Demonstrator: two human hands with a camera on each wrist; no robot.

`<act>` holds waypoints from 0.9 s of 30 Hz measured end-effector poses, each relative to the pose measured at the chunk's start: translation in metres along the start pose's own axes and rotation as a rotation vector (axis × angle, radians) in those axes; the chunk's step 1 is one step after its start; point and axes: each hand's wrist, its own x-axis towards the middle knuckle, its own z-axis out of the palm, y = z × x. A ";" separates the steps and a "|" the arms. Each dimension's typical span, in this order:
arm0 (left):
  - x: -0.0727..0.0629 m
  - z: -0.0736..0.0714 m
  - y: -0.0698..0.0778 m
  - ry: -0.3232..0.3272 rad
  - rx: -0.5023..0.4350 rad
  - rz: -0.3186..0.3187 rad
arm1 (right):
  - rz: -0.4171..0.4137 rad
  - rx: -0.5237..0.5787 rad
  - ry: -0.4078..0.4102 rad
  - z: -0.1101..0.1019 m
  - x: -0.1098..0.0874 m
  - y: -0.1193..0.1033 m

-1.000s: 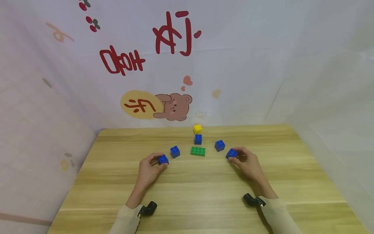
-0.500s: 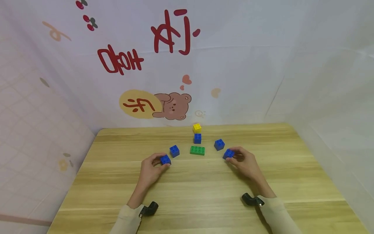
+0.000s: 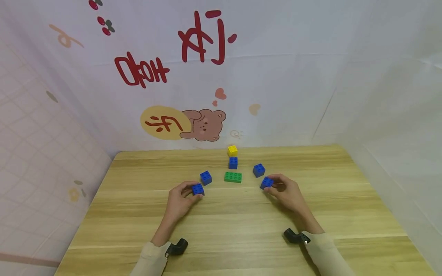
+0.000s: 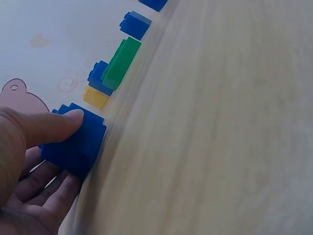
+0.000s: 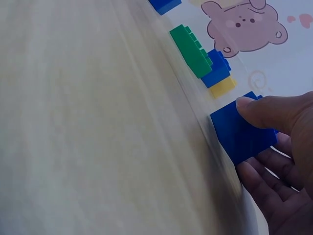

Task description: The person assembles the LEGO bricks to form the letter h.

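My left hand [image 3: 180,199] pinches a blue toy building block [image 3: 198,189] between thumb and fingers; in the left wrist view the thumb lies across that block's [image 4: 80,139] near face. On the other side, my right hand [image 3: 287,193] grips a similar blue block [image 3: 266,183], low over the table, its thumb on the block's [image 5: 242,132] side in the right wrist view. Just beyond the left-held block stands another blue block [image 3: 206,178]. One more blue block [image 3: 259,170] stands behind the right-held one. Between the two sides lies a longer green block [image 3: 233,177] with studs up.
Behind the green block is a blue block [image 3: 233,163], and behind that a yellow block [image 3: 232,150] near the back edge of the wooden table [image 3: 228,230]. A white printed curtain [image 3: 283,76] hangs along the back and sides. Black camera mounts [image 3: 177,247] sit on both wrists.
Both hands have slid inward with their blue blocks, the left one to the right and the right one to the left. The other blocks keep their places; the head view shifts slightly.
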 end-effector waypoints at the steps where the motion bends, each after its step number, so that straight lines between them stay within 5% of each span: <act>1: 0.000 0.001 0.000 0.000 -0.002 0.006 | 0.001 0.001 -0.003 0.001 0.000 -0.001; 27: -0.004 0.015 0.001 0.004 0.062 0.080 | -0.015 0.009 -0.050 0.030 -0.003 -0.013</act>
